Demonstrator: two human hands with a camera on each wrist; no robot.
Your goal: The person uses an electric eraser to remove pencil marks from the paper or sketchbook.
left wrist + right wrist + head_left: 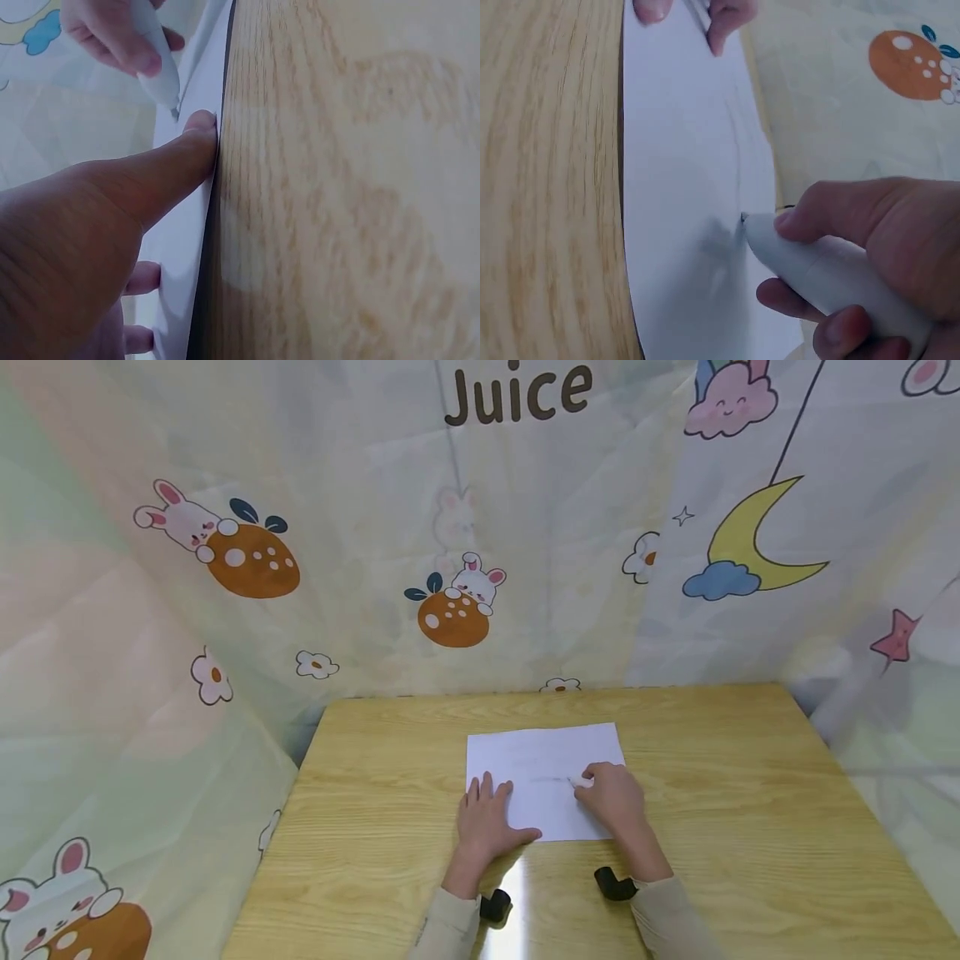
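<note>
A white sheet of paper [547, 747] lies on the wooden table [375, 793]. My left hand [487, 822] rests on its lower left part, fingers spread, with the thumb along the near edge. In my right hand [617, 797] I grip a thick white pen-shaped tool [840, 277] between thumb and fingers. Its small dark tip touches the paper in the right wrist view. A faint grey line [737, 157] runs along the sheet from that tip toward my left hand. What kind of tool it is cannot be told for sure.
Black curved pieces [615, 885] stick out at both wrists, beside the light sleeves [667, 914]. A cloth curtain [360, 568] printed with rabbits, flowers and a moon hangs behind the table and at its sides.
</note>
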